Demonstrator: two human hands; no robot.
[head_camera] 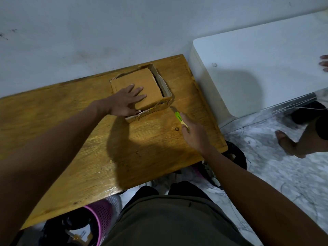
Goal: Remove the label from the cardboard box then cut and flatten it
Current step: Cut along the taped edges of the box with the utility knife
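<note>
The box (142, 91) (top flap folded in) is pressed flat-palmed onto the tabletop (71, 139) by the left hand (126, 101); a green cutter (180, 119) is gripped by the right hand (192, 133) beside its near right corner

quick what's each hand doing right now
Left hand: open, flat on the cardboard box.
Right hand: closed around the green cutter.

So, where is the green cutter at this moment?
In the head view, the green cutter is in the right hand, its tip near the right front corner of the cardboard box on the wooden table.
</note>
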